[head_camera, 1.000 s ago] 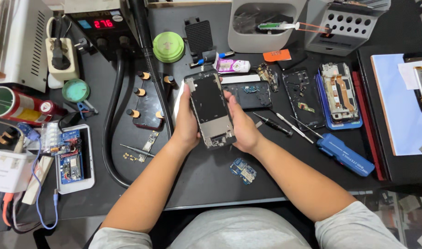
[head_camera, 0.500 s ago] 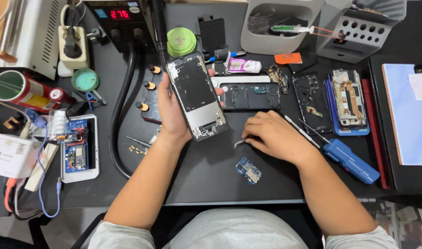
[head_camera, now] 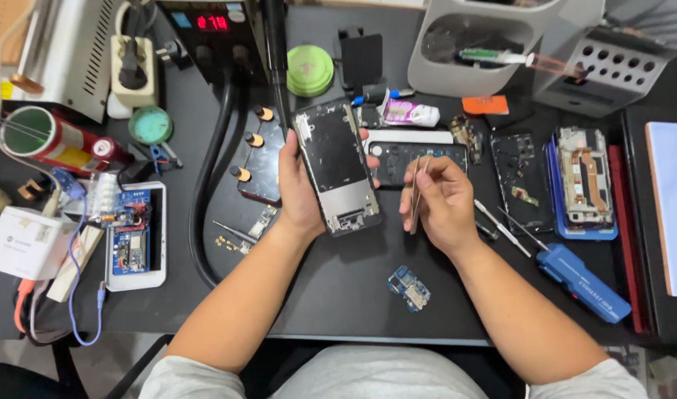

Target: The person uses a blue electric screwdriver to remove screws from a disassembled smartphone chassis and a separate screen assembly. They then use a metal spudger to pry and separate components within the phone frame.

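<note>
2 hands are busy over my black work mat [head_camera: 338, 295]. My left hand [head_camera: 298, 193] grasps the opened smartphone frame with its dark back cavity and silver lower plate [head_camera: 335, 168], thumb on the near edge and fingertips wrapped round the far edge, holding it tilted just above the mat. My right hand [head_camera: 440, 203] is pinched shut on thin silver metal tweezers [head_camera: 416, 193], tips pointing down, at 3 o'clock from the frame and just beside it without touching.

At 6 o'clock from the tweezers a small blue circuit board [head_camera: 409, 287] lies loose on the mat. At 4 o'clock sits a blue-handled screwdriver [head_camera: 582, 282]. Behind my right hand, at 12 o'clock, lies a dark phone back panel [head_camera: 409, 157], and further on, a white and pink squeeze tube [head_camera: 409, 113].

I judge the risks to be these: the frame is only held by its edges, so a hard poke from the tweezers could twist it out of my grip; the sharp tips could scratch contacts or tear a flex cable inside the cavity; and my right forearm passes close to the loose board, so it could sweep that off the mat.
</note>
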The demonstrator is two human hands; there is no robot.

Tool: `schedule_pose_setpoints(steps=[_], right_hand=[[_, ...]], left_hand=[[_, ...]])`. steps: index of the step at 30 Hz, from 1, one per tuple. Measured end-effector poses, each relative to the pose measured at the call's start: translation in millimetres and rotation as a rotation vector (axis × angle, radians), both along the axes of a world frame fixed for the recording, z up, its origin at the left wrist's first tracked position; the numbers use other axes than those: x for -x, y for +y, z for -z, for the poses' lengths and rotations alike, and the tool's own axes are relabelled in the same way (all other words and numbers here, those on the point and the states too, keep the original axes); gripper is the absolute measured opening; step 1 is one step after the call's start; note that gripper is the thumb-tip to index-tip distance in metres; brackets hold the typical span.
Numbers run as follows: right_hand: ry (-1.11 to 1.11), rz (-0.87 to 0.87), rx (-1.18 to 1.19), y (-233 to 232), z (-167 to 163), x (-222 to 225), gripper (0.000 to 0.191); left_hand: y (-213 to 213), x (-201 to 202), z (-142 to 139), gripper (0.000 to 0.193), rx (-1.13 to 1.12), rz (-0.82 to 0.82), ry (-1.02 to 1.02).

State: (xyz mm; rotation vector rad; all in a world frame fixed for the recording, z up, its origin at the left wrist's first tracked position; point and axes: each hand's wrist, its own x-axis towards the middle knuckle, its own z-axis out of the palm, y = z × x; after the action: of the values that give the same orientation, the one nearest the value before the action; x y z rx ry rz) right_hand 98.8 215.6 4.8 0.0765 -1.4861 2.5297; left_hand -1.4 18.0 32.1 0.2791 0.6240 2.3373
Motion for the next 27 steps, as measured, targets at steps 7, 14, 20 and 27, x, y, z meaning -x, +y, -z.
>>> schedule_pose_setpoints(steps=[7, 14, 20, 27], right_hand=[[0.204, 0.329, -0.674, -4.9, 10.7, 5.4, 0.01], [0.348, 0.506, -1.011, -11.6, -7.4, 1.3, 0.023], [0.343, 0.47, -1.024, -23.7, -14.3, -2.8, 0.025], [0.29, 0.389, -0.901, -27.7, -9.8, 0.8, 0.022]], left_hand=[[1.2, 2.6, 8.8, 0.083, 0.035, -0.063, 0.016], [6.1, -3.4, 10.7, 0.083, 0.017, -0.153, 0.036], [10.1, -15.0, 17.5, 0.089, -0.024, -0.3, 0.098], [13.5, -19.6, 25.4, 0.085, -0.001, -0.273, 0.048]])
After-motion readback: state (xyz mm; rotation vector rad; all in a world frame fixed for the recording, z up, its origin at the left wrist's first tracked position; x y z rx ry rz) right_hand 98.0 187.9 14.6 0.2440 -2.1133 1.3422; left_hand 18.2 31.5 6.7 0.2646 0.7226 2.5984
